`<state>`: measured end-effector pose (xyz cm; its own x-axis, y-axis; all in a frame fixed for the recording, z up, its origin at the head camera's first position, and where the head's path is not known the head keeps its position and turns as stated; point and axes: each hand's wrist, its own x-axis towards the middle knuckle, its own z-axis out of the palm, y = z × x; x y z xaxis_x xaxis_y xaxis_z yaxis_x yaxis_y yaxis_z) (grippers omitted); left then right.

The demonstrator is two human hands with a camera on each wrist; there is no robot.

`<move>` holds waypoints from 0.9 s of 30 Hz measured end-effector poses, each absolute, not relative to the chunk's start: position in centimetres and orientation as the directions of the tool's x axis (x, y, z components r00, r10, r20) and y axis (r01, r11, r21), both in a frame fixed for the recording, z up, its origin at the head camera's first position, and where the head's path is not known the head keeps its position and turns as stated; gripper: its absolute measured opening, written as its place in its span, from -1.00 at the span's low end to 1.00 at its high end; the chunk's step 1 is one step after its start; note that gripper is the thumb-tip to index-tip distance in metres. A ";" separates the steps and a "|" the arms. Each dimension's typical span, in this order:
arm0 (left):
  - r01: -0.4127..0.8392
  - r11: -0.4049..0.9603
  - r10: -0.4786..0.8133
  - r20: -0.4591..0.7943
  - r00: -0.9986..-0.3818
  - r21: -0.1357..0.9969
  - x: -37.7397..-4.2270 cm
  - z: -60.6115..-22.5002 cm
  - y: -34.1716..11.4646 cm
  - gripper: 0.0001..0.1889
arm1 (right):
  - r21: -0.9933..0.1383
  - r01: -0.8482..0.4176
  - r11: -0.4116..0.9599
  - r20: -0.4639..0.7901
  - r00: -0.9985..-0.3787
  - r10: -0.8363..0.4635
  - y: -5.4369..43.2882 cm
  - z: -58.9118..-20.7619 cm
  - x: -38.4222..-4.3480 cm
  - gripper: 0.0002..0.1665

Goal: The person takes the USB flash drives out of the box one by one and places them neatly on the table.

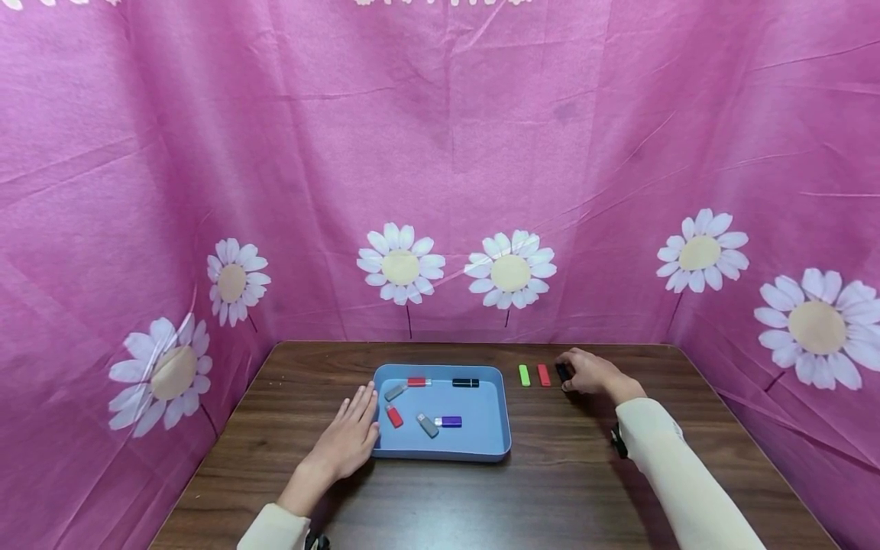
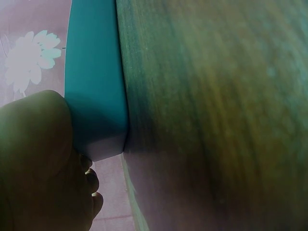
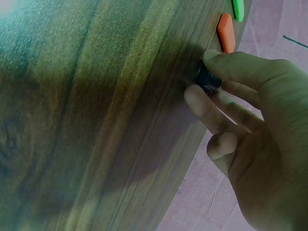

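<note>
My right hand (image 1: pixel 590 372) pinches a black USB stick (image 3: pixel 207 79) between thumb and fingers, low over the table at the right of a row. Beside it lie a red USB stick (image 1: pixel 544 375) and a bright green one (image 1: pixel 525 375). With fingers straight, my left hand (image 1: pixel 349 437) rests against the left wall of a blue tray (image 1: pixel 474 451). Inside the tray are a black USB stick (image 1: pixel 465 383), a purple one (image 1: pixel 450 422), two red ones and two grey ones, several with bare metal plugs. In the left wrist view, the thumb side touches the tray's outer wall (image 2: pixel 96 72).
The brown wooden table (image 1: pixel 571 473) carries the tray near its middle. A pink cloth (image 1: pixel 440 153) printed with white daisies hangs behind the table and along both sides. The table's back edge runs close behind the row of sticks.
</note>
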<state>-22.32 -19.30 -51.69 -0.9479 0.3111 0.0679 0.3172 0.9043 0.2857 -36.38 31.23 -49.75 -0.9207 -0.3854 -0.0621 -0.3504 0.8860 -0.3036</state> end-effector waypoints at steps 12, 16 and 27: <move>0.323 0.903 0.316 0.070 -0.946 0.284 -22.3 -51.7 -19.4 -0.36 | -0.327 -0.327 0.887 -0.090 -0.923 -0.374 31.4 -49.7 -36.1 -0.34; 0.323 0.903 0.316 0.072 -0.946 0.282 -22.4 -51.8 -19.4 -0.37 | -0.294 -0.339 0.893 -0.062 -0.926 -0.372 31.4 -49.8 -36.2 -0.36; 0.331 0.902 0.321 0.082 -0.943 0.276 -22.4 -51.7 -19.4 -0.37 | -0.286 -0.333 0.898 -0.009 -0.937 -0.350 30.9 -49.5 -36.3 -0.68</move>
<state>-22.36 -19.37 -51.75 -0.9434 0.3215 0.0820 0.3315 0.9023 0.2757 -36.32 30.93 -49.52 -0.9367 -0.3501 -0.0087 -0.3331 0.8984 -0.2863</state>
